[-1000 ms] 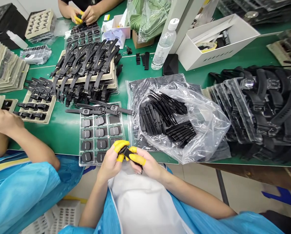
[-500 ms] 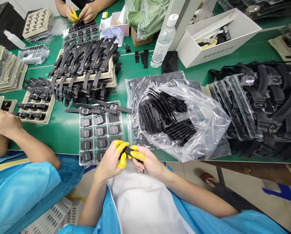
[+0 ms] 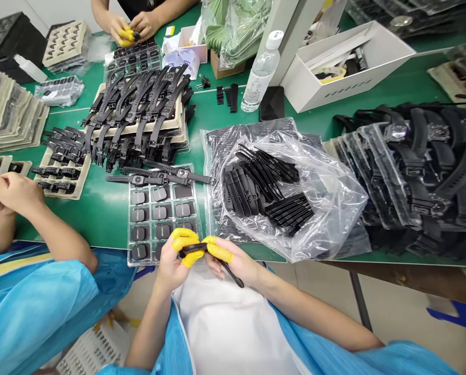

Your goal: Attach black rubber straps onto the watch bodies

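My left hand (image 3: 173,260), with yellow finger cots on its fingertips, pinches a dark smartwatch (image 3: 194,248) close to my lap, partly hidden by the fingers. At its right end, my right hand (image 3: 235,258), in yellow cots too, grips a black watch strap (image 3: 235,276) whose free end hangs toward my white apron. I cannot tell whether strap and watch are joined. Just beyond my left hand lies a clear blister tray (image 3: 150,224) of square watch heads. Several strapped watches (image 3: 170,174) rest across its far edge. An open plastic bag (image 3: 327,208) full of black straps lies beyond my right hand.
Trays piled with strapped watches (image 3: 139,114) stand at the back left, more watches (image 3: 420,161) at the right. A water bottle (image 3: 262,73), a phone (image 3: 272,102) and a white box (image 3: 342,78) sit farther back. Co-workers' hands (image 3: 20,192) work at left and across the table.
The watch between my hands has turned flatter, and the strap's free end now shows below my right hand. The co-worker at left now shows a black object in hand.
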{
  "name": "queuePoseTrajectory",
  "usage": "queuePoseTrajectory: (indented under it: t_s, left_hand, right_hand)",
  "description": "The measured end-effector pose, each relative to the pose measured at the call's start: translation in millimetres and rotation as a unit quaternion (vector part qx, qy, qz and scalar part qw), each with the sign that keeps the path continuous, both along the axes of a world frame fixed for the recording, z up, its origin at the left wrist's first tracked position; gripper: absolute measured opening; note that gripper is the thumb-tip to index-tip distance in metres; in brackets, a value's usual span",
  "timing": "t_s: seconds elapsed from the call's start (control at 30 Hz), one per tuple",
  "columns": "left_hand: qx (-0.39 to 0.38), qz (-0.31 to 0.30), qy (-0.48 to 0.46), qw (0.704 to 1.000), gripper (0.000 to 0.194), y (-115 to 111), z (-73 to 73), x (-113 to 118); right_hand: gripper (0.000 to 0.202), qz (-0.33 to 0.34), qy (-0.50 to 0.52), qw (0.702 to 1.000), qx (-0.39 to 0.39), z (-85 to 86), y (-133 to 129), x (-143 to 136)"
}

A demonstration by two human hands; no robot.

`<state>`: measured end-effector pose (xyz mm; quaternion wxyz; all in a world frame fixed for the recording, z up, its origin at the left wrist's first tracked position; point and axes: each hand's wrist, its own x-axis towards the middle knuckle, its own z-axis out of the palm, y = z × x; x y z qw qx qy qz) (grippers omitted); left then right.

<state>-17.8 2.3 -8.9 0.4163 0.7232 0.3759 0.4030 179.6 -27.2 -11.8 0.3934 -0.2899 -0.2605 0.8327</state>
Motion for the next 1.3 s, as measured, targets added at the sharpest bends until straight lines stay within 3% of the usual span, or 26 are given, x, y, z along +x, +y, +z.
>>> queuePoseTrajectory:
  t_s: [0.1,0.23,0.33,0.4,0.5,0.63,0.8,1.0,1.3]
  left_hand:
    - [-0.084,0.065,-0.105,0.989,0.020,-2,8.1,7]
    - [-0.126,0.238,-0.254,0.929,0.031,13,27.9,1]
    - [-0.133,0.275,-0.272,0.913,0.036,21,35.1,-7]
    - [-0.179,0.238,-0.227,0.927,0.035,18,29.8,-9]
    - [-0.225,0.128,-0.111,0.959,0.035,7,12.3,-9]
    - [-0.121,0.042,0.045,0.991,0.035,3,0.0,-7]
    - [-0.010,-0.059,0.136,0.989,0.059,3,6.1,1]
    - [0.015,-0.081,0.156,0.984,0.073,-3,7.1,5]
    - [0.046,-0.083,0.167,0.981,0.065,-3,9.2,8]
  right_hand:
    - [0.040,0.046,0.033,0.998,-0.038,3.2,0,2]
    - [0.038,0.099,-0.005,0.994,-0.048,9.9,2,11]
    - [0.036,0.074,-0.060,0.994,-0.055,13.3,2,14]
    - [0.039,0.031,-0.077,0.995,-0.050,15.2,1,12]
    - [0.043,-0.006,-0.071,0.997,-0.035,19.1,-1,7]
    - [0.043,-0.011,-0.033,0.999,-0.008,23.0,-2,4]
    - [0.040,0.005,-0.032,0.999,-0.014,17.1,-1,5]
    - [0.036,0.036,-0.039,0.999,-0.014,11.7,0,4]
    - [0.031,-0.035,0.008,0.997,-0.070,8.2,-3,-1]
